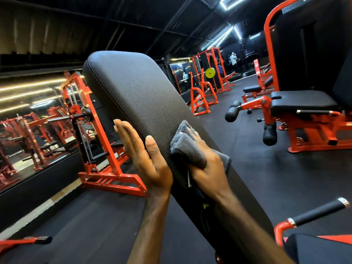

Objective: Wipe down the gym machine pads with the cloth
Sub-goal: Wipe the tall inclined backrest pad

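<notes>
Grey cloth (187, 147) bunched under right hand (207, 168), pressed mid-frame onto slanted black pad (137, 92). Left hand (144, 155) flat, fingers straight, bracing pad's left edge. Best swept upward in overlapping strokes toward untouched top, pressure even, seams included.

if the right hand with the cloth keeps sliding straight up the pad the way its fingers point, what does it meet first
Nothing but more pad, it seems: the right hand presses the grey cloth on it, and bare upholstery runs to the rounded top edge.
</notes>
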The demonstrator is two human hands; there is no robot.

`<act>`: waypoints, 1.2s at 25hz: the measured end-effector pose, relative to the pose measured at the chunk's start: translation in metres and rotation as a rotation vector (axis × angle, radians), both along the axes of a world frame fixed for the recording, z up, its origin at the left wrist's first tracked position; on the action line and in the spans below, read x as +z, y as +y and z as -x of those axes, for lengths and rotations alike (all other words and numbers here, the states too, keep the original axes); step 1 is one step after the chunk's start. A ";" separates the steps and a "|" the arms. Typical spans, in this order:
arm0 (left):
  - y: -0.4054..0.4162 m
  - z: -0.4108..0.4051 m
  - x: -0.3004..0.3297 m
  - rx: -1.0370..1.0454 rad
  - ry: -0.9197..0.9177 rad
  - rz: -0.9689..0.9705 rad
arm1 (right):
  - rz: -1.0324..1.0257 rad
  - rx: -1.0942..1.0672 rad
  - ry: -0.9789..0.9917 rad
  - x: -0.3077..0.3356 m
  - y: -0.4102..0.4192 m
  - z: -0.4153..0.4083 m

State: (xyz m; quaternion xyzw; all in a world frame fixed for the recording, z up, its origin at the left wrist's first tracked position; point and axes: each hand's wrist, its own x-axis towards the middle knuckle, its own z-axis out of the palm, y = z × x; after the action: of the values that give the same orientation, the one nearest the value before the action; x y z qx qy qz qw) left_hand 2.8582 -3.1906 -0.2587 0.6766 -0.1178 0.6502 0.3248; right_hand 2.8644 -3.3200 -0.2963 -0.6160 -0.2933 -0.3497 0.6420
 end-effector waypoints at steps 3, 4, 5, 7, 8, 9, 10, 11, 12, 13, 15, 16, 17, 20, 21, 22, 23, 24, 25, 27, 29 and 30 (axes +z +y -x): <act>0.004 -0.002 -0.005 -0.056 0.010 -0.036 | 0.072 0.048 -0.063 0.011 0.006 -0.011; 0.003 -0.001 -0.003 -0.070 0.004 -0.036 | 0.067 0.041 -0.039 0.013 0.005 -0.023; 0.003 -0.001 -0.002 -0.072 0.006 -0.037 | 0.018 0.040 0.011 0.012 0.002 -0.033; 0.004 -0.002 -0.001 -0.061 0.011 -0.053 | -0.032 -0.010 0.088 0.003 0.000 -0.025; 0.004 -0.001 -0.001 -0.053 0.014 -0.052 | -0.035 -0.003 0.093 -0.009 0.001 -0.010; 0.003 -0.001 -0.001 -0.055 0.012 -0.049 | -0.028 0.028 0.049 -0.020 0.004 0.008; 0.003 -0.001 -0.001 -0.057 0.012 -0.046 | -0.011 0.063 0.000 -0.026 0.006 0.025; 0.003 -0.001 0.000 -0.063 0.015 -0.038 | -0.009 0.090 -0.021 -0.026 0.008 0.031; 0.002 -0.001 0.001 -0.067 0.020 -0.033 | -0.011 0.105 -0.047 -0.021 0.009 0.028; 0.001 0.000 0.001 -0.066 0.028 -0.034 | -0.007 0.112 -0.060 -0.011 0.009 0.020; 0.002 0.001 0.001 -0.052 0.029 -0.038 | 0.020 0.117 -0.042 0.005 0.010 -0.003; 0.002 0.002 0.000 -0.039 0.022 -0.047 | 0.000 0.099 -0.017 0.010 0.009 -0.011; 0.002 0.001 0.001 -0.036 0.026 -0.052 | -0.035 0.077 0.033 0.007 0.009 -0.016; -0.002 0.002 -0.006 -0.037 0.050 -0.052 | -0.042 0.023 0.103 -0.021 0.012 0.012; -0.002 0.003 -0.011 -0.044 0.057 -0.052 | -0.014 0.026 0.058 -0.031 0.014 0.029; -0.002 0.003 -0.014 -0.052 0.064 -0.052 | 0.011 0.035 0.012 -0.037 0.015 0.042; -0.003 0.004 -0.017 -0.057 0.071 -0.050 | 0.008 0.062 -0.018 -0.035 0.014 0.046; -0.004 0.005 -0.018 -0.055 0.077 -0.049 | -0.006 0.093 -0.032 -0.026 0.009 0.041; -0.005 0.006 -0.020 -0.047 0.081 -0.050 | 0.007 0.104 -0.038 -0.017 0.003 0.028; -0.010 0.009 -0.026 -0.022 0.085 -0.050 | 0.017 0.094 0.008 -0.012 -0.004 -0.001; -0.017 0.013 -0.032 -0.022 0.100 -0.040 | -0.047 0.075 0.148 -0.024 -0.006 -0.004; -0.020 0.015 -0.036 -0.027 0.109 -0.032 | -0.064 0.060 0.202 -0.036 -0.006 0.004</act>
State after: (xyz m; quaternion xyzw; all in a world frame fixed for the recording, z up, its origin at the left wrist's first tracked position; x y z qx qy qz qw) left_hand 2.8435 -3.2111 -0.2942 0.7144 -0.1194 0.6060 0.3289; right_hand 2.8600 -3.3256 -0.3320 -0.6183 -0.2341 -0.2757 0.6978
